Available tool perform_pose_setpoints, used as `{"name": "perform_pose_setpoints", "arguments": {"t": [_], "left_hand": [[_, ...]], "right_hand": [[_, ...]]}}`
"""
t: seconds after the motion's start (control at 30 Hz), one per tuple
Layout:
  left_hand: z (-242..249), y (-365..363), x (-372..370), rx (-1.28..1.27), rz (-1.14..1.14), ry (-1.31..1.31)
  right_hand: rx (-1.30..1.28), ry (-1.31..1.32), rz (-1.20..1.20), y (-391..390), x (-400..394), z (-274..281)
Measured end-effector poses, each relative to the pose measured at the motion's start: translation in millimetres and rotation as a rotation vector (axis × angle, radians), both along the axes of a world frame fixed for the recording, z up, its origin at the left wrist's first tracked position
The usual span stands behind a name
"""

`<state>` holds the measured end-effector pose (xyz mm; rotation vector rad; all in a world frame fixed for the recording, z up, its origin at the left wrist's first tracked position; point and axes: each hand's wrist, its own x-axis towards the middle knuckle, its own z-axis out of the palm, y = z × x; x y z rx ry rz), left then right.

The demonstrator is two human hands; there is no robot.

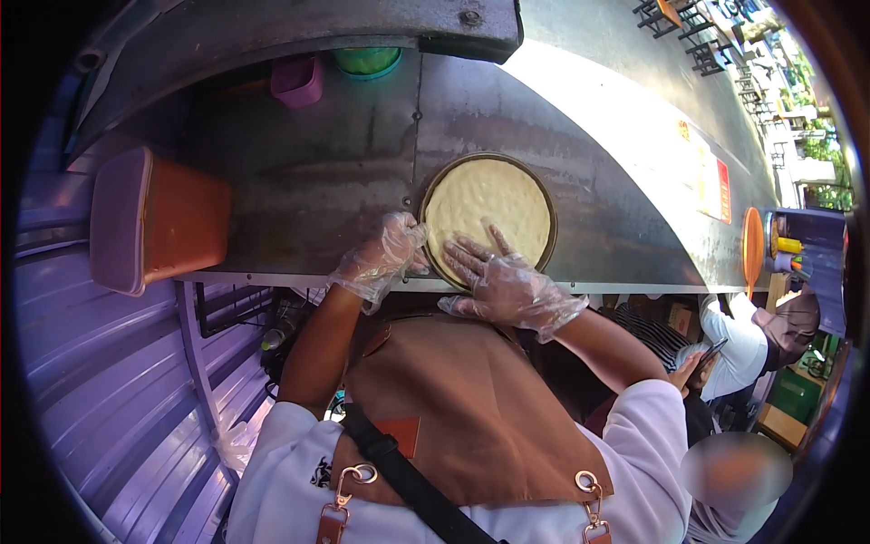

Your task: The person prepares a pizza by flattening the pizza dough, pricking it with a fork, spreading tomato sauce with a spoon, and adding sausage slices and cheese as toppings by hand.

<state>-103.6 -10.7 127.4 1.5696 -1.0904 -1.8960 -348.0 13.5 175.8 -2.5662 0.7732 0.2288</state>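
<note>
Pale dough [489, 204] fills a round dark-rimmed pan [550, 201] at the near edge of the metal counter. My right hand [510, 283], in a clear plastic glove, lies on the lower part of the dough with its fingers spread. At the pan's left rim is my left hand [387, 256], also gloved, with its fingers curled in; whether it grips the rim is hidden by the glove. The dough's surface shows small dimples.
An orange lidded container [186, 216] stands at the counter's left end. A pink container [297, 82] and a green bowl [368, 62] sit at the back under a ledge. Two other people are at the right, one hand holding a phone [713, 352].
</note>
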Motion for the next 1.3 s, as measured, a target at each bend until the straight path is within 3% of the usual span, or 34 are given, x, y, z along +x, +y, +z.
{"name": "perform_pose_setpoints", "arguments": {"t": [0.17, 0.23, 0.3, 0.33, 0.37, 0.4, 0.43, 0.47, 0.5, 0.53, 0.57, 0.6, 0.67, 0.7, 0.73, 0.77, 0.8, 0.87, 0.9, 0.93, 0.97, 1.0, 1.03, 1.07, 1.1, 1.17, 1.2, 1.27, 1.3], "left_hand": [[-2, 0, 0, -0.021, -0.031, -0.059], [-25, 2, 6, -0.043, -0.051, -0.077], [-70, 3, 27, -0.716, -0.348, -0.330], [-68, 1, 35, -0.711, -0.340, -0.330], [-58, -7, 43, -0.561, -0.159, -0.313], [-48, -14, 51, -0.405, 0.023, -0.293], [-24, -25, 61, -0.637, -0.110, -0.500], [0, -37, 72, -0.864, -0.250, -0.712], [15, -47, 75, -0.851, -0.234, -0.724], [27, -58, 73, -0.691, -0.074, -0.667], [33, -63, 73, -0.537, 0.085, -0.603], [26, -60, 74, -0.537, 0.102, -0.610], [1, -52, 72, -0.893, 0.305, -0.663], [-6, -42, 72, -0.893, 0.316, -0.669], [-7, -24, 71, -0.817, 0.304, -0.826], [-4, -9, 68, -0.737, 0.293, -0.978], [1, 1, 63, -0.738, 0.302, -0.980], [17, 17, 51, -0.223, 0.331, -0.602], [-8, 29, 60, -0.367, 0.382, -0.328], [-8, 28, 60, -0.367, 0.393, -0.327], [-8, 25, 60, -0.318, 0.590, -0.012], [-7, 24, 60, -0.268, 0.781, 0.309], [-2, 22, 60, -0.277, 0.804, 0.311], [7, 21, 59, -0.390, 0.715, 0.080], [19, 22, 58, -0.486, 0.616, -0.155], [47, 24, 55, -0.644, 0.382, -0.633], [59, 24, 51, -0.707, 0.244, -0.867], [63, 31, 38, -0.704, 0.198, -0.777], [49, 34, 34, -0.992, -0.094, -0.766]], "right_hand": [[-0.085, -0.019, -0.038, -3, 17, -5], [-0.084, -0.051, -0.100, -3, 26, -7], [-0.050, -0.088, -0.172, -12, 21, -4], [-0.004, -0.131, -0.245, -14, 21, -3], [-0.301, -0.190, -0.261, -17, 12, 2], [-0.144, -0.359, -0.497, -23, 0, 10], [0.025, -0.521, -0.731, -27, -10, 17], [-0.168, -0.566, -0.800, -27, -18, 10], [-0.323, -0.427, -0.813, -29, -25, 3], [-0.316, -0.433, -0.794, -28, -26, -7], [-0.240, -0.472, -0.888, -27, -27, -15], [-0.161, -0.508, -0.983, -28, -27, -20], [-0.090, -0.552, -0.995, -34, -10, -15], [0.034, -0.533, -1.145, -40, -3, -19], [0.161, -0.510, -1.295, -46, 2, -22], [0.150, -0.509, -1.300, -54, 4, -21], [0.148, -0.510, -1.291, -66, -3, -38], [-0.259, -0.497, -0.833, -84, -26, -86], [-0.260, -0.497, -0.826, -84, -25, -81], [-0.020, -0.438, -0.983, -82, -22, -66], [0.226, -0.366, -1.126, -78, -17, -51], [0.226, -0.362, -1.104, -69, -12, -39], [0.510, -0.347, -1.138, -57, -8, -27], [0.799, -0.317, -1.161, -45, -4, -15], [0.804, -0.303, -1.143, -32, 2, -1], [0.197, -0.332, -0.617, -16, 15, 17], [0.208, -0.329, -0.602, -20, 17, 14], [-0.212, -0.278, -0.164, -42, 16, 4], [-0.165, -0.218, -0.098, -52, 16, 0]]}}
